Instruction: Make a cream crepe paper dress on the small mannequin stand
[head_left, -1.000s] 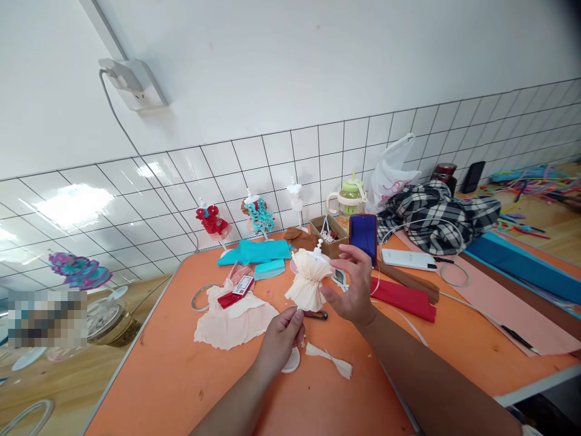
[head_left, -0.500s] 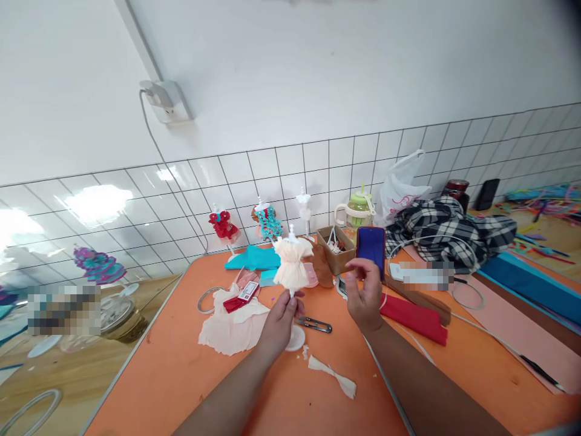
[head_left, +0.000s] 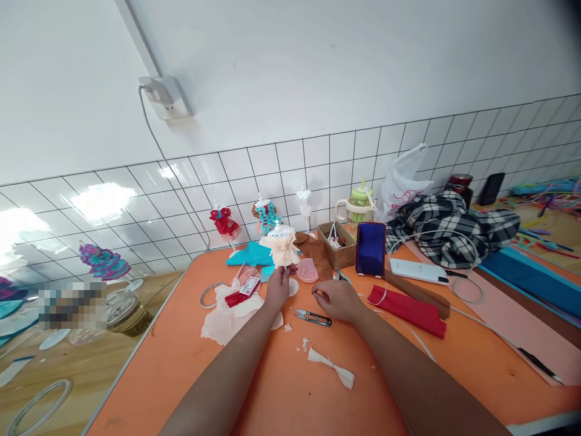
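My left hand (head_left: 276, 290) is closed round the stem of a small dress-form mannequin wearing a ruffled cream crepe-paper dress (head_left: 284, 249). It is held up and tipped, with its round white base (head_left: 293, 287) partly showing beside my fingers. My right hand (head_left: 339, 298) hovers over the table to the right, fingers curled and pinched; anything between them is too small to make out. Just below it lie thread snips (head_left: 314, 318). Nearer me rests a pinched cream paper strip (head_left: 333, 367), with tiny scraps above it. Pale crepe paper (head_left: 222, 324) spreads left of my left hand.
Along the tiled wall stand mannequins in a red dress (head_left: 224, 223) and a turquoise dress (head_left: 267, 217). A cardboard box (head_left: 341, 255), an upright phone (head_left: 370, 249), a green-lidded cup (head_left: 362, 206) and a red paper roll (head_left: 411, 310) sit to the right. A white cable crosses there.
My right hand has come down and left from its raised position, towards the snips. My left hand has tipped the mannequin and shifted it slightly left and away.
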Tool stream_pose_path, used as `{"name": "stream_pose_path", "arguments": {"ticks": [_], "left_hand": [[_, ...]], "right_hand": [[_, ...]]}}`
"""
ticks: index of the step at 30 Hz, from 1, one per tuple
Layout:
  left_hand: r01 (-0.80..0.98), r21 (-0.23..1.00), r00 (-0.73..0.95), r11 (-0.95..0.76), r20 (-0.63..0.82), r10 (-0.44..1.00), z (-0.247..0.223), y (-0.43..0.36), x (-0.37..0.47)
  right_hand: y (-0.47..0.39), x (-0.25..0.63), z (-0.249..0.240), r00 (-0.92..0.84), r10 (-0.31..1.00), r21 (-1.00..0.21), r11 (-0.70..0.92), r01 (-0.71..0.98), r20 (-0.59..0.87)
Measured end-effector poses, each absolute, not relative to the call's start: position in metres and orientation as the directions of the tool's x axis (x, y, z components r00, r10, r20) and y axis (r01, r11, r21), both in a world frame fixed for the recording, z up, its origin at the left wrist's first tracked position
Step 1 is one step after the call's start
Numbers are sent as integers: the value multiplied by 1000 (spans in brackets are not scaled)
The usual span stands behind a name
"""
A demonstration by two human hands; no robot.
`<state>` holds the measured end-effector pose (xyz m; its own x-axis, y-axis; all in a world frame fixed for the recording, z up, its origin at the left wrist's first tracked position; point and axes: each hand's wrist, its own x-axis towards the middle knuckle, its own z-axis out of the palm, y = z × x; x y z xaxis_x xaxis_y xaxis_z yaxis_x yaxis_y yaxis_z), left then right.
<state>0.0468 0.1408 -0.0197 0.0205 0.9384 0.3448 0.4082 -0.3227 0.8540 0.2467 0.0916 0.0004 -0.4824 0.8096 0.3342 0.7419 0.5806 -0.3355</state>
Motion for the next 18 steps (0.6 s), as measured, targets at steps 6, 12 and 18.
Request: {"name": "stream_pose_path", "arguments": {"ticks": [6, 12, 18], "left_hand": [[484, 823, 19, -296, 328, 945, -18, 146, 46], [571, 785, 15, -243, 285, 958, -11, 143, 40], [623, 754, 3, -208, 264, 964, 5, 133, 16]], "right_hand": [[94, 251, 2, -428, 833, -327, 537, 777, 350], [91, 251, 6, -403, 846, -306, 509, 804, 348], [88, 252, 15, -362, 883, -272, 443, 854, 300]]}}
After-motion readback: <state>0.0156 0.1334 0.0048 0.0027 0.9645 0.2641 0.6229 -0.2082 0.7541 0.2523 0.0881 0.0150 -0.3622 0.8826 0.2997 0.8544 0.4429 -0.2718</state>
